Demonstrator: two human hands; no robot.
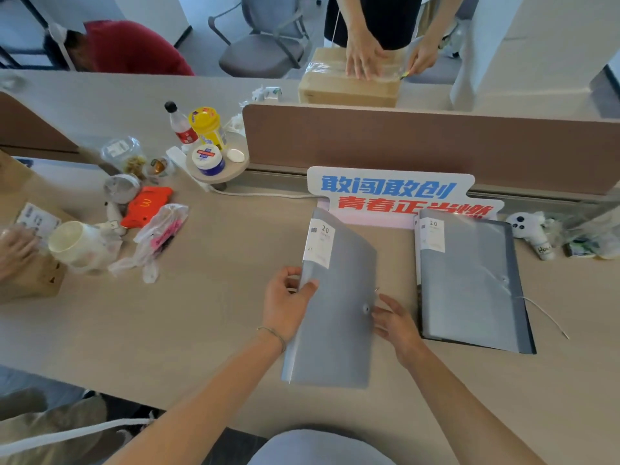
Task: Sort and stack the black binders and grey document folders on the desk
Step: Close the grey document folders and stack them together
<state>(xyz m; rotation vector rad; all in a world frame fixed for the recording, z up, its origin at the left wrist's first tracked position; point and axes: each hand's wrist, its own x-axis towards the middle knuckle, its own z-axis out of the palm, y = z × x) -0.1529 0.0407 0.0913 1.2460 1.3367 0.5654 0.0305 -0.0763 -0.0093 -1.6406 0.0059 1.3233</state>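
A grey document folder [335,313] with a white "20" label is held tilted above the desk [208,313], in front of me. My left hand [285,303] grips its left edge, thumb on top. My right hand [396,325] is beside the folder's right edge near its button clasp, fingers spread and touching the edge. To the right, another grey folder [466,280] lies flat on top of a dark binder [523,317], whose edge shows along the right and bottom sides.
A printed sign [396,193] leans on the brown partition [436,146] behind the folders. Cups, plastic bags, bottles and a red pouch [146,206] clutter the left. A white plush toy [526,226] sits at right. Another person handles a cardboard box [349,85] beyond the partition.
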